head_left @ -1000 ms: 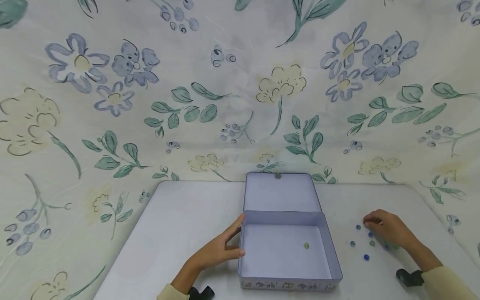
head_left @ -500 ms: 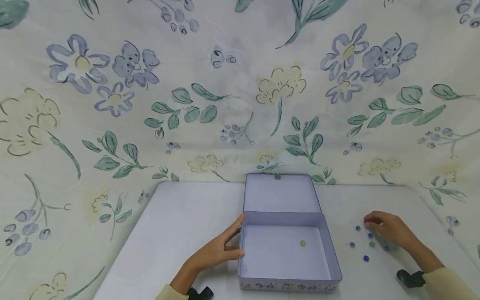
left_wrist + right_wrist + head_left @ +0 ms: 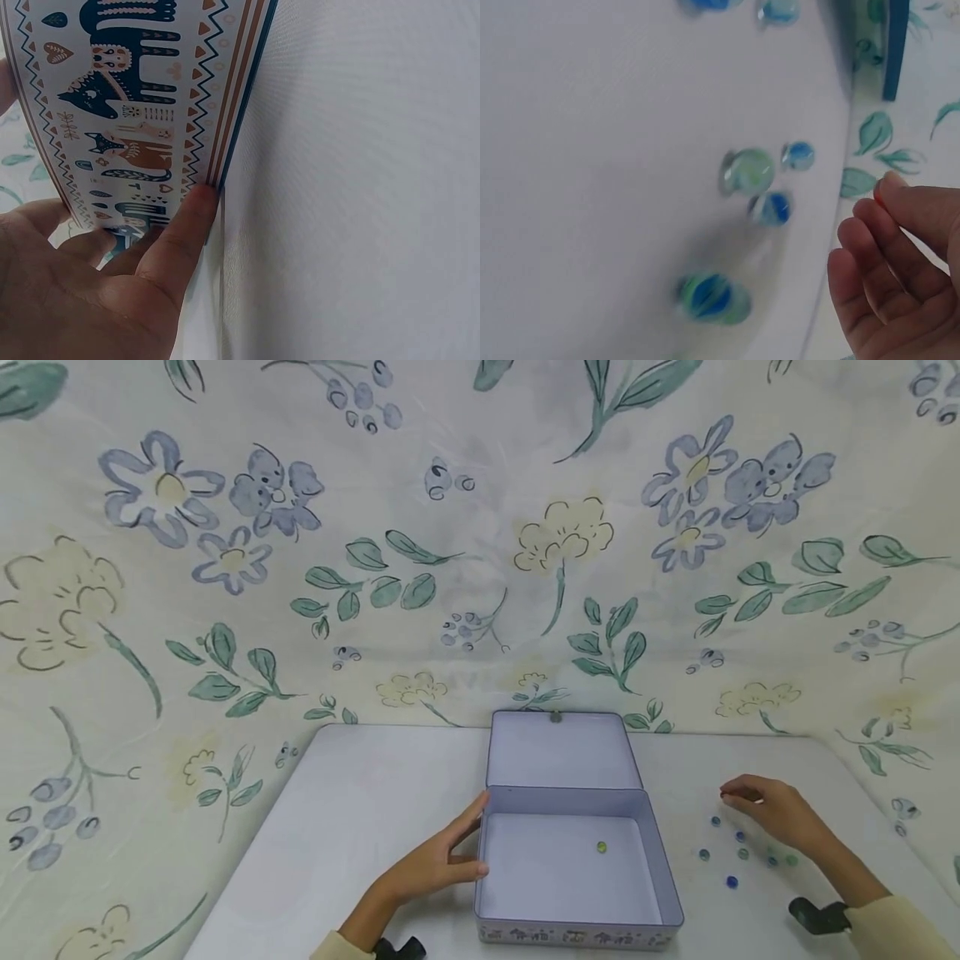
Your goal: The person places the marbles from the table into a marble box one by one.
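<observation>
The left hand [image 3: 429,867] rests against the left side of the box [image 3: 577,937], its thumb and forefinger spread wide along the wall. The box sits on the table [image 3: 382,802] with its lid [image 3: 564,750] open at the back and one yellow-green marble [image 3: 602,847] inside. The right hand [image 3: 776,814] pinches a small red piece [image 3: 879,196], mostly hidden by the fingertips, above the table near loose blue and green marbles [image 3: 732,882].

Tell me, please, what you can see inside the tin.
One yellow-green marble lies on the floor of the tin. Its near wall hides its own inner face and perhaps some floor.
</observation>
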The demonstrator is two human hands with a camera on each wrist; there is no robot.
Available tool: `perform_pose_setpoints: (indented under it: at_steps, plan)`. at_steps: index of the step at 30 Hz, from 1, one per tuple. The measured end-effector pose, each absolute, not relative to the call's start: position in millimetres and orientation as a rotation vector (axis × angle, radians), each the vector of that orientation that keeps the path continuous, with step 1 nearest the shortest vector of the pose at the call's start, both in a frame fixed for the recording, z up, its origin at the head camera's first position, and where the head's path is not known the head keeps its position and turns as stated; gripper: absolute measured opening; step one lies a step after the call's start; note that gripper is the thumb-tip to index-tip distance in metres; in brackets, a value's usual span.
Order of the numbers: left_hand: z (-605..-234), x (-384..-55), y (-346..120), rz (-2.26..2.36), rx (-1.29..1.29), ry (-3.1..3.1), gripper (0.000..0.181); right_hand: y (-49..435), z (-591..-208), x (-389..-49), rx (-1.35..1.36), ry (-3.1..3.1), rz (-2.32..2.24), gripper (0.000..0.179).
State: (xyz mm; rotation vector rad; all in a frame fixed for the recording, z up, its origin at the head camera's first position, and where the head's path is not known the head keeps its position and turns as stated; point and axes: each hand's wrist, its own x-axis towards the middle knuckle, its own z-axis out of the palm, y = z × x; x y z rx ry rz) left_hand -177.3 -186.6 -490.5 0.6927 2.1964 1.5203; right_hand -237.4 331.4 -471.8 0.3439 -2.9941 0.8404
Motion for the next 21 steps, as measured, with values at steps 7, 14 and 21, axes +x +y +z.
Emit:
perform_pose_setpoints:
  at_steps: [7,14,21]
  plan:
    - [-491.3,-176.3,-187.1,1.531,0.671,2.185,0.089,313.6,-463.0,-234.9,0.443,-2.935,0.925,0.018]
    - [-491.3,-174.3,-186.7,1.546,0.662,2.169,0.088,288.8,-444.3,-231.9,0.634,-2.854,1.023,0.016]
    - [-490.9,-178.3,-185.9,1.541,0.700,2.165,0.089,254.2,-424.7,-234.4,0.794,-2.811,1.022,0.014]
